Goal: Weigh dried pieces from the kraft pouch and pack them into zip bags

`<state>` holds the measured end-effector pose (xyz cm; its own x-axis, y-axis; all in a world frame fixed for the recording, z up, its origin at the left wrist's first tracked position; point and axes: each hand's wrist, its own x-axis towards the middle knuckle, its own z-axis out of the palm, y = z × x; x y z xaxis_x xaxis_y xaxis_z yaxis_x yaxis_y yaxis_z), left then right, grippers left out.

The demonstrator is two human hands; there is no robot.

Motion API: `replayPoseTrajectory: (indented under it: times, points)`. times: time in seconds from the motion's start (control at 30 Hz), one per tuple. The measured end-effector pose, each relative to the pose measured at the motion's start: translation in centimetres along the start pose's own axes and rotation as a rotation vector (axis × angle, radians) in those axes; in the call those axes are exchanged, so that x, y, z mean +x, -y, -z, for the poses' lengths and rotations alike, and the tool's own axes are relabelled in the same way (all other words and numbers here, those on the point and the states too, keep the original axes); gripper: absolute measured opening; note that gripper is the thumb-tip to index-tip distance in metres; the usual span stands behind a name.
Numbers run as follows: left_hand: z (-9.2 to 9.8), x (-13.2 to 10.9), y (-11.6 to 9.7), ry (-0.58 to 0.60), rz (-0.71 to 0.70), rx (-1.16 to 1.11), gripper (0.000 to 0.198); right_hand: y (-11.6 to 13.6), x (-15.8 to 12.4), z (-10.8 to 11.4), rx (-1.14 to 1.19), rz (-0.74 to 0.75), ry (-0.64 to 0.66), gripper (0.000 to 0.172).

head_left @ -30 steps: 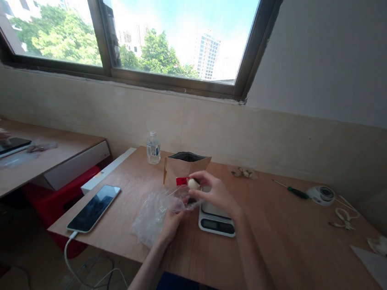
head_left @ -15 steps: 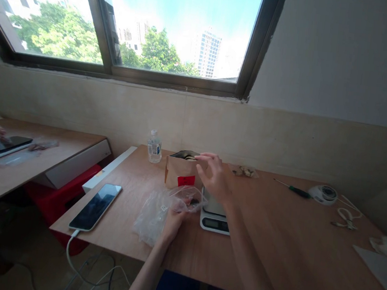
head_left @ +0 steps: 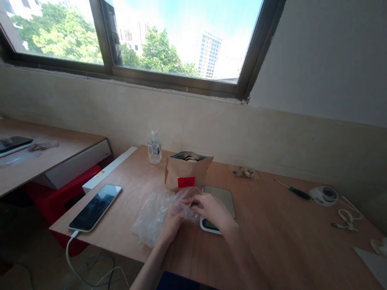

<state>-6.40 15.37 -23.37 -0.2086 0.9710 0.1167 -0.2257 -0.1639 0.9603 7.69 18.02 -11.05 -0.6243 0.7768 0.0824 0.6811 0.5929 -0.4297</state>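
My left hand (head_left: 172, 223) is closed on a clear plastic bag (head_left: 151, 214) and keeps it upright by its mouth. At the mouth of that bag is my right hand (head_left: 212, 208), its fingers drawn together; what they hold is too small and hidden to make out. Just behind stands a brown paper bag (head_left: 175, 171) with a red label, its top open and pale pieces inside. A flat digital scale (head_left: 221, 196) lies to the right, partly covered by my right hand and forearm.
A phone (head_left: 95, 208) on a cable lies left, a water bottle (head_left: 155, 148) stands behind. Farther right are a small bag of pieces (head_left: 244, 172), a screwdriver (head_left: 299, 192), a white dome camera (head_left: 323, 195) and a cable (head_left: 346, 219). Another person works at the left table (head_left: 73, 139).
My right hand has come down from the paper bag's top to the plastic bag's mouth, its fingers closing together. My left hand has stayed on the plastic bag.
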Motion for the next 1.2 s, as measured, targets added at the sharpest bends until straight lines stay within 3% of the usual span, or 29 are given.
replayPoseTrajectory:
  times: [0.2, 0.4, 0.53, 0.67, 0.83, 1.07, 1.2]
  points:
    - [-0.1, 0.1, 0.3, 0.004, -0.002, -0.021, 0.031, -0.2, 0.3, -0.3, -0.202, 0.04, -0.078, 0.012]
    - [-0.6, 0.1, -0.2, 0.092, 0.126, -0.076, 0.034, 0.9, 1.1, 3.8, -0.152, 0.068, -0.27, 0.012]
    - [-0.7, -0.3, -1.0, 0.1, 0.08, -0.096, 0.048, 2.0, 2.0, 5.9, -0.112, 0.092, -0.272, 0.01]
    - [-0.6, -0.6, -0.9, 0.06, 0.042, -0.131, 0.044, 2.0, 2.2, 4.9, -0.101, 0.08, -0.15, 0.011]
    - [-0.5, -0.7, -0.6, 0.053, 0.048, -0.036, 0.032, 1.4, 1.7, 2.7, -0.111, -0.04, -0.004, 0.018]
    - [-0.4, -0.8, -0.7, 0.083, 0.051, -0.066, 0.032, 1.4, 1.7, 2.0, -0.293, -0.044, -0.051, 0.019]
    - [-0.4, -0.5, -0.3, 0.075, 0.088, -0.084, 0.027, 1.2, 1.3, 2.4, -0.218, -0.062, -0.046, 0.013]
